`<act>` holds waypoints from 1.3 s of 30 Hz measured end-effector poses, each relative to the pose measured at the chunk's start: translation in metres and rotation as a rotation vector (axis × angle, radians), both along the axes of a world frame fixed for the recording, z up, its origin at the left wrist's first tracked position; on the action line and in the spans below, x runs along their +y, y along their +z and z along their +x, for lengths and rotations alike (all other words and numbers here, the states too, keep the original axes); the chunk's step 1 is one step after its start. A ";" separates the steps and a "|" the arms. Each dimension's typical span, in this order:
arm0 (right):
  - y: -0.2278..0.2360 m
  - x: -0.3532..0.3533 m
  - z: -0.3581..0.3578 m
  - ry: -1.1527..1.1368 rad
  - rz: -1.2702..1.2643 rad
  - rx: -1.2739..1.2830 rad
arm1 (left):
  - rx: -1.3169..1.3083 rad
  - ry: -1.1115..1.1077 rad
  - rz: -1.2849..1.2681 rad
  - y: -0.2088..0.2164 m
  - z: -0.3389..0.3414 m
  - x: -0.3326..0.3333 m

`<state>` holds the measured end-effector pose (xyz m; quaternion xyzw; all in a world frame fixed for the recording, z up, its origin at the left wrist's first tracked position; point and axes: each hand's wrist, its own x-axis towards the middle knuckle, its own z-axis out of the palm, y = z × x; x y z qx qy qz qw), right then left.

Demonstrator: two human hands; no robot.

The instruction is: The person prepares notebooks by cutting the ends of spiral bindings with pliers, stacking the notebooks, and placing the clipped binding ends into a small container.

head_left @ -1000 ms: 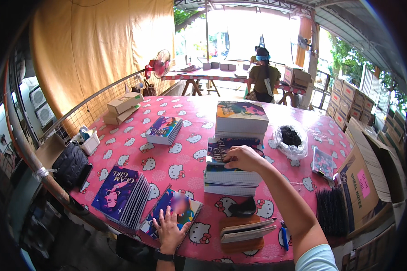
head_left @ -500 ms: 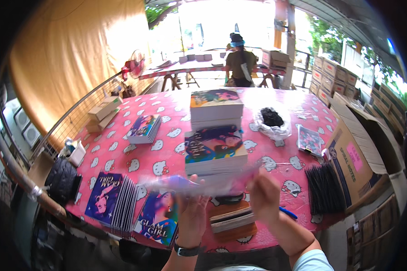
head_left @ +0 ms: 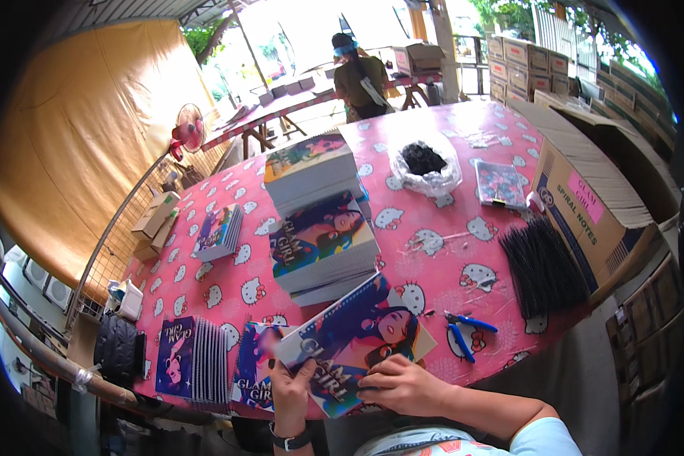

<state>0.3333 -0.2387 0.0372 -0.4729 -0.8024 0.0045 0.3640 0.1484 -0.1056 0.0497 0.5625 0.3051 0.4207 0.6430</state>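
Note:
Both my hands hold a notebook [head_left: 349, 327] with a colourful illustrated cover, tilted over the table's near edge. My left hand [head_left: 290, 389], with a dark wristband below it, is closed on the lower left edge, thumb on the cover. My right hand [head_left: 403, 386] has its fingers curled at the lower right side of the cover. Part of a similar notebook [head_left: 251, 376] lies beneath, beside a stack of spiral-bound notebooks [head_left: 186, 357]. Beyond my hands stand tall stacks of notebooks [head_left: 323, 235]. Blue-handled pliers [head_left: 463, 334] lie to the right.
Black plastic spiral coils [head_left: 539, 266] lie by a large carton [head_left: 593, 213] at right. Farther back are a plastic bag with black contents [head_left: 425, 163] and a packet [head_left: 500, 184]. A smaller notebook stack [head_left: 220, 232] stands left. One person [head_left: 357, 80] sits at another table.
The notebook, blurred and nearly edge-on before, now shows its cover, lower and closer to me. My right hand has come down onto it. The view has turned, and the pliers show fully.

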 end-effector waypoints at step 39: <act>-0.084 -0.019 0.066 -0.441 -0.319 0.261 | -0.174 0.045 0.191 -0.054 0.012 -0.018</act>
